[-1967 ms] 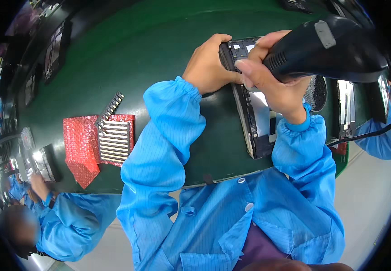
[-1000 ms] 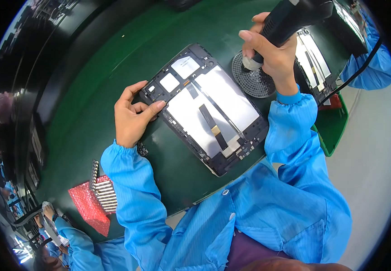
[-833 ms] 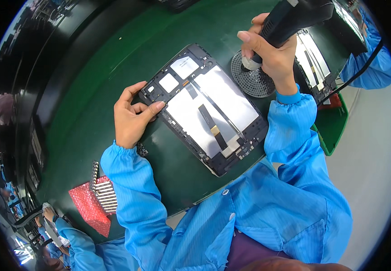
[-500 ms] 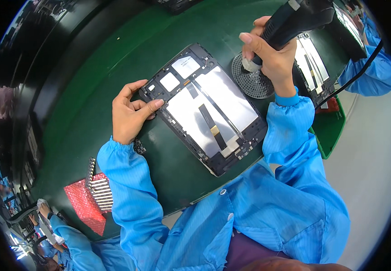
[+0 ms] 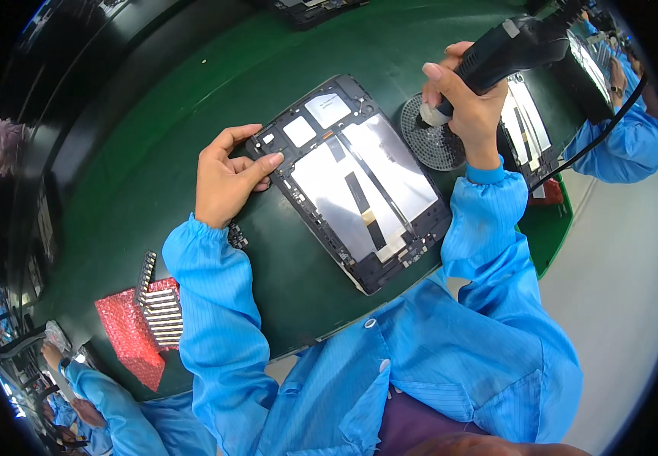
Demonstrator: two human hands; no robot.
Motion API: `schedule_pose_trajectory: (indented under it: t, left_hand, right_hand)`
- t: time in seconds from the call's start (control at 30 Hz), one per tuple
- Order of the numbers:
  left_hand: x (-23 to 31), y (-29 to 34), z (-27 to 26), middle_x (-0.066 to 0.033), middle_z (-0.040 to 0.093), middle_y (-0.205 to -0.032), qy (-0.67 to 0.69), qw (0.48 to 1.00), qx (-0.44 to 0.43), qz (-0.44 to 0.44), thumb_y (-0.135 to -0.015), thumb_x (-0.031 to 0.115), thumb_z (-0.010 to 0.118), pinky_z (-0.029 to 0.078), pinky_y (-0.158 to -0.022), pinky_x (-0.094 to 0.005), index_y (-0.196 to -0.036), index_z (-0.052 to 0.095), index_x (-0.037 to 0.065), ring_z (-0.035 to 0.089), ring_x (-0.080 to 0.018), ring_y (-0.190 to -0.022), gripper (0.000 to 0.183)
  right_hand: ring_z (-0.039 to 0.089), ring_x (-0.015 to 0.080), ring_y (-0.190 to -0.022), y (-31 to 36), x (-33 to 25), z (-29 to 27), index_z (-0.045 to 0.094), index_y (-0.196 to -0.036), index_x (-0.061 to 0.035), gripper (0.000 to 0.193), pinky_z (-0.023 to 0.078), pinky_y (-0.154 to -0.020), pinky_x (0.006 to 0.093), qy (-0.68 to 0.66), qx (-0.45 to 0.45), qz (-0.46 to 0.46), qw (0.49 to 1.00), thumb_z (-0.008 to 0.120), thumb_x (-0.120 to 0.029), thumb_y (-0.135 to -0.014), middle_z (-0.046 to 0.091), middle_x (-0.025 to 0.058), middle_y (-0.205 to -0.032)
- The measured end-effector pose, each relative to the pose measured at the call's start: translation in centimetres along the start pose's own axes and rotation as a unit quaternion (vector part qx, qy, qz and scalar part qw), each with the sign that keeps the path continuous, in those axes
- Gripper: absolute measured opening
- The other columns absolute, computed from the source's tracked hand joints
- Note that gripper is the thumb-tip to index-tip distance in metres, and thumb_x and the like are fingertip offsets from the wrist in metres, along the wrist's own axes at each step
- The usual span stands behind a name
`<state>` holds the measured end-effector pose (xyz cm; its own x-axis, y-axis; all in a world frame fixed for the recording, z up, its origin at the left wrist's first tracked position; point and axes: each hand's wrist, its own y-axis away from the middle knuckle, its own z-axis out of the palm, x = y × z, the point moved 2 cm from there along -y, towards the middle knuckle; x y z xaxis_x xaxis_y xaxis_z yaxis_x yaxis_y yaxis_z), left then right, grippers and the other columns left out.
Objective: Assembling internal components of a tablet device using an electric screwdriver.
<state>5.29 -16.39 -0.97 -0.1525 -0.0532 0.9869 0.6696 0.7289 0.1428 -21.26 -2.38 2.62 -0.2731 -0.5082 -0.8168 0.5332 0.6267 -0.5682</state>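
An opened tablet [image 5: 359, 182] lies at a slant on the green bench, its inside facing up. Silvery plates, a black frame and dark ribbon cables show in it. At its upper left corner my left hand [image 5: 230, 175] pinches the edge between thumb and fingers. Off the tablet's upper right side, my right hand [image 5: 472, 114] grips a black corded hand tool [image 5: 507, 49] around its pale lower end; its exact kind is unclear. Below that end sits a round grey dish [image 5: 431, 144] with a dotted surface, partly covered by the hand.
Red bubble wrap [image 5: 128, 334] lies at the left with a stack of pale strips [image 5: 163, 315]. A small dark part [image 5: 236, 235] is beside my left wrist. Right of my right arm are another opened tablet [image 5: 525, 121] and a green bin [image 5: 549, 228]. Co-workers' blue sleeves [image 5: 618, 156] show.
My right hand and the tool have shifted slightly right in the picture, the tool lower too. The view has moved a little. My left hand still holds the tablet's corner.
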Motion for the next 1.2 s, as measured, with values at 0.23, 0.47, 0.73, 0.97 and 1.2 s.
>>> schedule_pose_trajectory:
  t: [0.23,0.47,0.73,0.97,1.2]
  left_hand:
    - [-0.3,0.1,-0.1,-0.0141,0.060,-0.097,0.013,1.000,0.002,-0.005,-0.073,0.003,0.074,0.049,-0.051,-0.0183,-0.113,0.049,-0.009,0.058,-0.0061,-0.059,0.049]
    - [-0.1,0.4,-0.3,-0.0153,0.060,-0.095,0.018,1.000,0.008,-0.010,-0.071,0.002,0.074,0.048,-0.047,-0.0201,-0.110,0.052,-0.006,0.058,-0.0104,-0.058,0.045]
    - [-1.3,-0.6,-0.4,-0.0120,0.063,-0.084,0.003,0.999,0.002,0.043,-0.068,0.008,0.078,0.051,-0.047,-0.0228,-0.107,0.054,-0.006,0.060,-0.0104,-0.058,0.047]
    - [-1.3,-0.4,-0.6,-0.0108,0.063,-0.077,-0.012,0.998,0.003,0.064,-0.067,0.009,0.079,0.051,-0.046,-0.0242,-0.103,0.055,-0.005,0.061,-0.0117,-0.055,0.046]
    - [-1.6,-0.6,-0.4,-0.0115,0.063,-0.081,-0.001,0.999,-0.002,0.049,-0.066,0.010,0.080,0.051,-0.047,-0.0248,-0.104,0.055,-0.005,0.061,-0.0122,-0.057,0.047]
  right_hand:
    - [0.056,0.0137,-0.049,-0.1,-1.2,0.1,0.055,-0.098,0.0027,0.029,0.046,-0.049,0.0262,0.008,0.024,0.016,1.000,0.070,0.000,-0.074,0.059,0.0055,-0.063]
    - [0.054,0.0160,-0.049,-1.4,-5.4,4.1,0.050,-0.105,0.0037,0.035,0.047,-0.050,0.0311,-0.101,-0.007,-0.031,0.994,0.067,0.002,-0.075,0.055,0.0069,-0.061]
    - [0.055,0.0145,-0.051,0.8,-4.6,14.3,0.046,-0.112,0.0039,0.036,0.046,-0.050,0.0291,-0.114,-0.198,0.018,0.973,0.059,0.006,-0.079,0.054,0.0084,-0.065]
    - [0.055,0.0140,-0.050,1.9,-3.4,16.2,0.047,-0.110,0.0033,0.036,0.046,-0.049,0.0279,-0.114,-0.220,0.042,0.968,0.064,0.005,-0.078,0.057,0.0088,-0.064]
    - [0.055,0.0132,-0.050,2.0,-3.3,16.2,0.048,-0.109,0.0030,0.035,0.046,-0.048,0.0261,-0.071,-0.241,0.045,0.967,0.065,0.005,-0.078,0.057,0.0083,-0.064]
